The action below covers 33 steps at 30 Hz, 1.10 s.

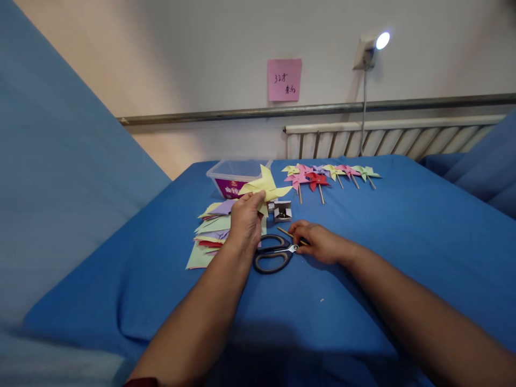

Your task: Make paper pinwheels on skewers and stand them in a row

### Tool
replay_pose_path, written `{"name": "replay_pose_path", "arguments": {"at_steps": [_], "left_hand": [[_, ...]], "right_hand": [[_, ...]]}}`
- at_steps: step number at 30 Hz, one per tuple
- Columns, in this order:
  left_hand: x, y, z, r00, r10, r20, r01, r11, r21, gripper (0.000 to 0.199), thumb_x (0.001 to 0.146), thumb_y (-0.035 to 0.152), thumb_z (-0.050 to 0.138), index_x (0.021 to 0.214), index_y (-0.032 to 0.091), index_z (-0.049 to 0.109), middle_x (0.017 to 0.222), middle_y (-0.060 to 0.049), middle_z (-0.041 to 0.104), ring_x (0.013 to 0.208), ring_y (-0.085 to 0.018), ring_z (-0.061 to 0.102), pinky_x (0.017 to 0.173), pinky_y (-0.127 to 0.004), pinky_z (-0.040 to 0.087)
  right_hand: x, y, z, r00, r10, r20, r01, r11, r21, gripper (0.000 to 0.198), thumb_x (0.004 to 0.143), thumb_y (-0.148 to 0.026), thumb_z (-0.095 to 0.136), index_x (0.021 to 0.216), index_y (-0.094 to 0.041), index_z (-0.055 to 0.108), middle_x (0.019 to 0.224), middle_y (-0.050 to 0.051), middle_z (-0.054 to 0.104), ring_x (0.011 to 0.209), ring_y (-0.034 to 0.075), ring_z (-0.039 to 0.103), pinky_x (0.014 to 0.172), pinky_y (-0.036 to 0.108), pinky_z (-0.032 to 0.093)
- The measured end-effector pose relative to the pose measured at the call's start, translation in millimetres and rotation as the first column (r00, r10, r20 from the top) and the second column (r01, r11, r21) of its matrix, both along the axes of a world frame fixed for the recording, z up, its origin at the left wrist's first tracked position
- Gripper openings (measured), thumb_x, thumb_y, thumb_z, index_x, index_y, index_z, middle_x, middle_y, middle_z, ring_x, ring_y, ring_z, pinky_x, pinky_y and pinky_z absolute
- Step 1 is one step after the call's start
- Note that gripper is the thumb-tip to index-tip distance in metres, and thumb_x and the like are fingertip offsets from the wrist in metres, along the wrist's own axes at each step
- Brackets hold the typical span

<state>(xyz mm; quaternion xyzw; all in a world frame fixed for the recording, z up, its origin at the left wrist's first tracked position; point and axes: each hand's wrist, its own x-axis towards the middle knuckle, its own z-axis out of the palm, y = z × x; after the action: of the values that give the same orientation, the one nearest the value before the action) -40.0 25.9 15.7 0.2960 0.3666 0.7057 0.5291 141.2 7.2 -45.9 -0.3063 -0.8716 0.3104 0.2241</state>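
A yellow paper pinwheel is pinched in my left hand, raised above the stacked paper. My right hand is closed around a thin wooden stick low over the table; part of the stick is hidden by the fingers. Dark-handled scissors lie between my two hands, their blades mostly covered by the right one. Beyond them stands a small open box with dark little pieces inside. Coloured paper sheets form a fanned pile beside my left hand.
A clear plastic tub with a purple label stands behind the paper pile. Several finished pinwheels on sticks lie along the back of the blue-covered table. A radiator and a pipe run along the wall. Blue curtains hang at both sides.
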Motion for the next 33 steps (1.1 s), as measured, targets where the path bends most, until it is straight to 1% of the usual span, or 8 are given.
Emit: {"name": "replay_pose_path", "arguments": {"at_steps": [7, 11, 14, 18, 22, 25, 28, 33], "left_hand": [[0, -2, 0.2, 1.000, 0.000, -0.017, -0.001, 1.000, -0.015, 0.018, 0.057, 0.016, 0.076, 0.069, 0.012, 0.063, 0.061, 0.000, 0.064, 0.054, -0.011, 0.059, 0.056, -0.023, 0.047], [1, -2, 0.4, 1.000, -0.015, -0.017, 0.015, 1.000, -0.009, 0.017, 0.058, 0.016, 0.076, 0.069, 0.012, 0.063, 0.062, -0.001, 0.065, 0.058, -0.012, 0.061, 0.059, -0.023, 0.047], [1, -2, 1.2, 1.000, -0.012, -0.016, 0.012, 1.000, -0.010, 0.017, 0.057, 0.016, 0.076, 0.068, 0.012, 0.063, 0.061, 0.000, 0.065, 0.056, -0.012, 0.060, 0.058, -0.023, 0.047], [2, -3, 1.8, 1.000, -0.012, -0.016, 0.011, 1.000, -0.021, 0.018, 0.056, 0.017, 0.076, 0.066, 0.013, 0.063, 0.061, 0.000, 0.064, 0.056, -0.011, 0.060, 0.057, -0.022, 0.047], [3, -4, 2.2, 1.000, -0.011, -0.027, 0.010, 0.999, -0.044, 0.018, 0.055, 0.017, 0.077, 0.066, 0.013, 0.062, 0.058, 0.001, 0.063, 0.053, -0.011, 0.057, 0.056, -0.023, 0.046], [3, -4, 2.5, 0.999, -0.014, -0.036, 0.012, 0.999, -0.050, 0.020, 0.055, 0.018, 0.077, 0.068, 0.012, 0.063, 0.058, 0.000, 0.063, 0.052, -0.011, 0.056, 0.053, -0.022, 0.045], [4, -5, 2.7, 0.999, -0.027, -0.034, 0.026, 0.999, -0.040, 0.019, 0.055, 0.018, 0.077, 0.067, 0.012, 0.063, 0.057, 0.000, 0.062, 0.051, -0.010, 0.056, 0.053, -0.022, 0.044], [5, -6, 1.3, 0.999, -0.028, -0.036, 0.026, 0.999, -0.041, 0.018, 0.055, 0.018, 0.076, 0.065, 0.013, 0.062, 0.055, 0.001, 0.061, 0.049, -0.011, 0.056, 0.055, -0.023, 0.045]], "right_hand": [[1, 0, 3, 0.999, 0.039, -0.017, -0.040, 0.998, -0.054, 0.012, 0.073, -0.011, 0.068, 0.082, -0.018, 0.063, 0.112, 0.007, 0.057, 0.101, 0.018, 0.056, 0.090, 0.033, 0.043], [-1, -1, 3, 0.999, 0.032, -0.032, -0.033, 0.999, -0.026, 0.015, 0.078, -0.020, 0.067, 0.093, -0.019, 0.065, 0.105, 0.006, 0.061, 0.099, 0.018, 0.057, 0.090, 0.032, 0.043], [-2, 0, 1, 0.997, -0.075, 0.009, 0.075, 0.997, -0.026, 0.021, 0.081, -0.026, 0.063, 0.101, -0.020, 0.065, 0.098, 0.005, 0.064, 0.087, 0.016, 0.059, 0.079, 0.028, 0.045], [-6, 1, -3, 0.958, -0.259, 0.124, 0.267, 0.963, -0.049, 0.024, 0.080, -0.022, 0.059, 0.104, -0.022, 0.063, 0.080, -0.001, 0.066, 0.067, 0.012, 0.057, 0.061, 0.023, 0.039], [-14, -4, 1, 0.926, -0.338, 0.166, 0.343, 0.939, -0.002, 0.018, 0.080, -0.020, 0.056, 0.097, -0.022, 0.062, 0.073, -0.003, 0.066, 0.063, 0.011, 0.056, 0.057, 0.023, 0.035], [-21, -8, 3, 0.923, -0.358, 0.142, 0.361, 0.933, 0.009, 0.012, 0.083, -0.027, 0.055, 0.092, -0.022, 0.062, 0.071, -0.002, 0.066, 0.063, 0.012, 0.057, 0.058, 0.023, 0.036], [-27, -8, 1, 0.915, -0.401, 0.044, 0.397, 0.914, 0.078, 0.017, 0.087, -0.031, 0.051, 0.094, -0.022, 0.064, 0.084, 0.002, 0.065, 0.073, 0.014, 0.058, 0.068, 0.025, 0.041], [-33, 13, -6, 0.825, -0.565, -0.017, 0.561, 0.812, 0.160, 0.026, 0.087, -0.027, 0.053, 0.110, -0.023, 0.063, 0.116, 0.008, 0.055, 0.098, 0.019, 0.056, 0.084, 0.031, 0.044]]}}
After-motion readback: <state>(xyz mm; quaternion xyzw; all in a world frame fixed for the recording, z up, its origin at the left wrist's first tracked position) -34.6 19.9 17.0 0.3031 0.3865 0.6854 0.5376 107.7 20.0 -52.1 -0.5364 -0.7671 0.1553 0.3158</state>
